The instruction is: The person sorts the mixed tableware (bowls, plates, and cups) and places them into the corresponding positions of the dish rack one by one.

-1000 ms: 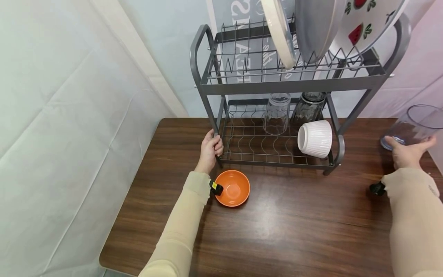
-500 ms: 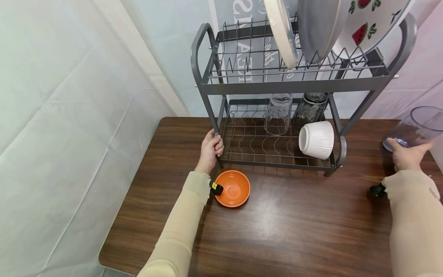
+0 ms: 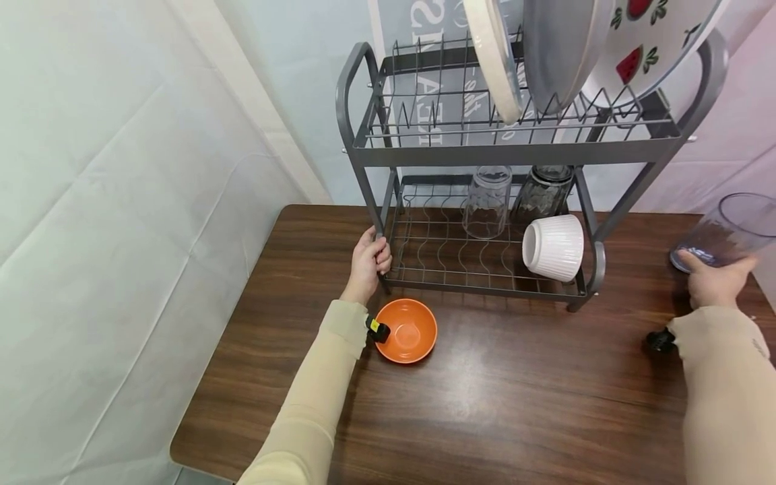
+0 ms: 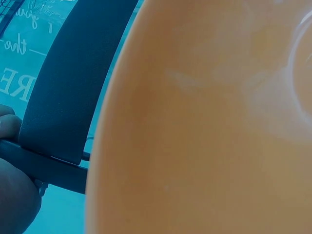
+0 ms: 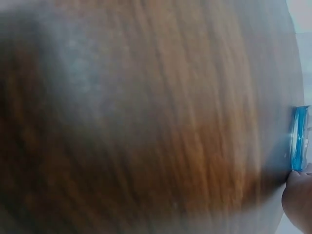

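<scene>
My left hand (image 3: pixel 368 261) grips the left front post of a grey two-tier dish rack (image 3: pixel 515 153); in the left wrist view its fingers (image 4: pixel 9 126) wrap a dark rack bar. On the right, my right hand (image 3: pixel 718 279) holds a large clear drinking glass (image 3: pixel 730 225) near its base, thumb on the near side. The fingers behind the glass are hidden. Only the bluish base of the glass (image 5: pixel 300 139) and part of the hand show in the right wrist view. An orange bowl (image 3: pixel 407 331) rests on the table beside my left wrist.
The rack's lower tier bears a clear glass (image 3: pixel 488 202), a dark glass (image 3: pixel 542 192) and a white ribbed cup (image 3: pixel 554 247) on its side. Several plates (image 3: pixel 566 54) stand on the upper tier. A white curtain (image 3: pixel 109 202) borders the wooden table (image 3: pixel 515 404) at left.
My right hand has come slightly nearer to me with the glass, which sits a little lower in the head view. The left hand keeps its place on the rack post.
</scene>
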`<state>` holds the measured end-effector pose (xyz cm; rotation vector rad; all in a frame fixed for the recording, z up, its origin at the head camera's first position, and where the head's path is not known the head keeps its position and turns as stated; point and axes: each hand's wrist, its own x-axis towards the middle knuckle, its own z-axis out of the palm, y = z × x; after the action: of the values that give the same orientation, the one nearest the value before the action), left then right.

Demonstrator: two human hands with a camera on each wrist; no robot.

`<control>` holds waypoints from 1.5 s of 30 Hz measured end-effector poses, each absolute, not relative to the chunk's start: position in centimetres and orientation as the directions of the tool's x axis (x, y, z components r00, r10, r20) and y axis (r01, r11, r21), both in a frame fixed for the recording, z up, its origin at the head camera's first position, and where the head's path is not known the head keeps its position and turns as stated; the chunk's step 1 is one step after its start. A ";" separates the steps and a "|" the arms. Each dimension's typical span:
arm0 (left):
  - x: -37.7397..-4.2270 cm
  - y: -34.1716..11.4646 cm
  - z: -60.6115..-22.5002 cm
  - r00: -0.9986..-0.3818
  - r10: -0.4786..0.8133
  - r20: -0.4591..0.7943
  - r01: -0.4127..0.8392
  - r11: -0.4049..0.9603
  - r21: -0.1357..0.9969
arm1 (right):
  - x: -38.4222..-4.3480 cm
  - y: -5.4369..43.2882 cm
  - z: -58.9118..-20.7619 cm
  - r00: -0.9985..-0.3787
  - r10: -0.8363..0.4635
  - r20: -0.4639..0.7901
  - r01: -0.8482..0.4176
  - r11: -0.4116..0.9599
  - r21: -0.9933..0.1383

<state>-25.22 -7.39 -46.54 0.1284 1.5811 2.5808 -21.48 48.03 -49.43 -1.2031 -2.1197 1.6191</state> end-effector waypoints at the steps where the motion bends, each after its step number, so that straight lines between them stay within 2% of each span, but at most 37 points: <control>1: -25.2 -7.4 -46.5 -0.990 0.138 0.011 -0.053 -0.454 0.889 | -21.4 48.1 -49.3 -0.645 0.705 -0.296 0.471 0.061 -0.880; 4: -25.1 -7.4 -46.4 -0.991 0.137 0.011 -0.054 -0.459 0.887 | -21.2 48.2 -48.6 -0.649 0.705 -0.286 0.414 0.012 -0.910; 10: -25.0 -7.4 -46.4 -0.991 0.136 0.014 -0.052 -0.468 0.882 | -20.9 47.9 -47.5 -0.652 0.731 -0.201 0.201 -0.089 -0.976; 15: -24.9 -7.3 -46.4 -0.993 0.116 0.001 -0.051 -0.451 0.891 | -20.3 47.7 -46.7 -0.692 0.708 -0.143 0.167 -0.035 -0.985; 20: -24.9 -7.3 -46.4 -0.993 0.118 0.006 -0.049 -0.458 0.888 | -19.8 47.1 -45.8 -0.727 0.683 -0.067 0.217 0.136 -0.967; 24: -24.8 -7.4 -46.2 -0.993 0.118 0.004 -0.050 -0.456 0.889 | -19.2 46.0 -44.7 -0.746 0.665 -0.031 0.175 0.151 -0.973; 26: -24.8 -7.4 -46.2 -0.993 0.117 -0.001 -0.055 -0.456 0.888 | -18.8 45.3 -44.1 -0.758 0.652 -0.019 0.104 0.092 -0.990; 29: -24.7 -7.3 -46.1 -0.994 0.112 -0.013 -0.062 -0.452 0.890 | -18.3 44.4 -43.2 -0.770 0.638 0.012 0.059 0.090 -0.994; 32: -24.7 -7.3 -46.2 -0.994 0.106 -0.022 -0.068 -0.449 0.891 | -17.9 43.4 -42.6 -0.776 0.627 0.074 -0.069 0.033 -0.997; 36: -24.7 -7.3 -46.2 -0.995 0.099 -0.026 -0.068 -0.443 0.894 | -17.3 42.1 -42.0 -0.764 0.606 0.220 -0.276 0.002 -0.961; 39: -24.7 -7.3 -46.2 -0.995 0.098 -0.018 -0.060 -0.438 0.897 | -16.8 41.3 -41.6 -0.734 0.578 0.356 -0.373 0.095 -0.923; 45: -24.7 -7.2 -46.2 -0.995 0.098 -0.014 -0.056 -0.445 0.894 | -15.8 39.8 -40.8 -0.636 0.451 0.625 -0.463 0.425 -0.778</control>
<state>-24.68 -7.24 -46.22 0.0611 1.6024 2.5950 -15.84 39.77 -40.80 0.0102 -1.8203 1.3406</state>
